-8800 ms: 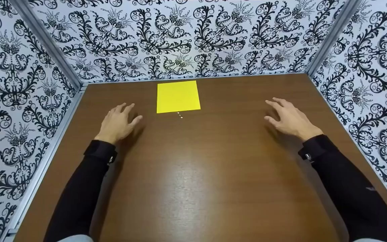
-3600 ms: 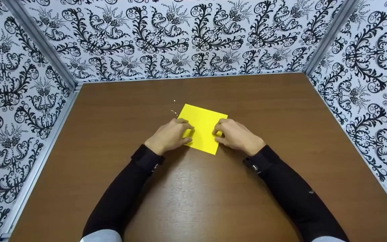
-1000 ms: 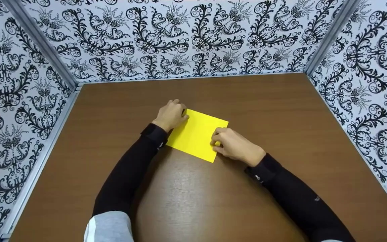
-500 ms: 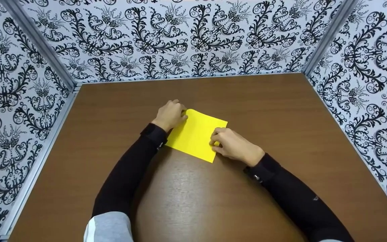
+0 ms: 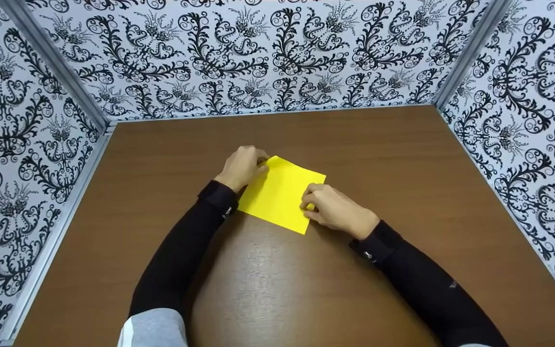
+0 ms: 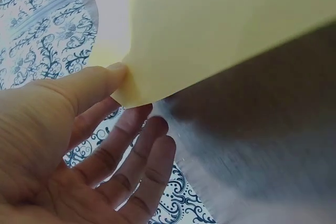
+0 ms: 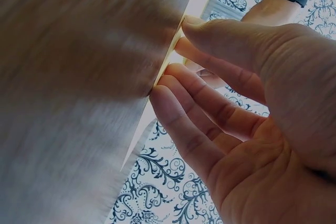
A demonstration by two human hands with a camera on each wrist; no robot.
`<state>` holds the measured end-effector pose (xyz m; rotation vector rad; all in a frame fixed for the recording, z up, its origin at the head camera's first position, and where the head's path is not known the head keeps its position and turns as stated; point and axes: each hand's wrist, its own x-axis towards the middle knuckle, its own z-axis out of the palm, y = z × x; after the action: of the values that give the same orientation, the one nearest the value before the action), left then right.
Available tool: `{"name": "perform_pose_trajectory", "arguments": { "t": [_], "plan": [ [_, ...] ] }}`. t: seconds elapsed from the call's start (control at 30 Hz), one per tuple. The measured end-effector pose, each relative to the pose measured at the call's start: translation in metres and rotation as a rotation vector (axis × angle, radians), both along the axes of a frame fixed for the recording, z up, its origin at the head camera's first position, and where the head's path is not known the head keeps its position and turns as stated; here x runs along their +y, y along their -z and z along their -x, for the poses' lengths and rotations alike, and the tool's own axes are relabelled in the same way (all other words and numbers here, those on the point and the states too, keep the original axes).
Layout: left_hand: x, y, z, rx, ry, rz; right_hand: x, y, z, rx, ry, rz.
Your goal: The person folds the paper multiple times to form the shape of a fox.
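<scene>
A square sheet of yellow paper [image 5: 277,197] lies askew around the middle of the brown table. My left hand [image 5: 241,168] pinches its far left corner; in the left wrist view the thumb is on top of the corner [image 6: 142,85], with the other fingers beneath or beside it. That corner is raised and the sheet bends up toward it. On the right edge of the paper rests my right hand [image 5: 335,207]. In the right wrist view, the thumb and fingertips [image 7: 167,103] touch down on the thin edge of the sheet, without a visible grip around it.
The brown table [image 5: 378,144] is bounded at the back and sides by walls with black floral patterns [image 5: 268,48]. Grey metal posts [image 5: 470,53] stand at the back corners. Both forearms wear black sleeves [image 5: 176,260].
The sheet was flat at the back, then came nearer under both hands. My left hand moved to its far left corner, which has since lifted slightly. My right hand has stayed almost still lately.
</scene>
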<state>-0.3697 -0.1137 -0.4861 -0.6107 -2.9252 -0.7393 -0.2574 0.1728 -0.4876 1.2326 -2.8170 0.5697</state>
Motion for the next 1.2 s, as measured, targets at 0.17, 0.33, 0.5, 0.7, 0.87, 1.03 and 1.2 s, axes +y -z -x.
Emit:
{"name": "perform_pose_trajectory", "arguments": {
  "t": [0.17,0.33,0.5,0.7,0.87,1.03,1.2],
  "plan": [
    [-0.003,-0.001,-0.001,0.007,-0.002,-0.069,0.000,0.000,0.000,-0.011,0.006,0.001],
    [-0.006,-0.001,-0.005,0.031,-0.002,-0.133,0.000,0.001,-0.001,-0.018,0.010,0.002],
    [-0.008,-0.002,-0.011,0.056,-0.013,-0.174,0.000,0.003,0.000,-0.017,0.009,0.007],
    [-0.009,-0.006,-0.023,0.079,-0.018,-0.213,0.000,0.002,0.000,-0.034,0.007,0.018],
    [-0.009,-0.010,-0.034,0.131,0.008,-0.215,0.000,0.001,0.002,-0.037,0.003,0.025],
    [-0.006,-0.013,-0.044,0.141,0.032,-0.223,0.000,0.001,0.003,-0.039,-0.001,0.029],
    [-0.003,-0.013,-0.055,0.129,0.053,-0.227,0.001,0.001,0.003,-0.037,-0.001,0.041]
  ]
}}
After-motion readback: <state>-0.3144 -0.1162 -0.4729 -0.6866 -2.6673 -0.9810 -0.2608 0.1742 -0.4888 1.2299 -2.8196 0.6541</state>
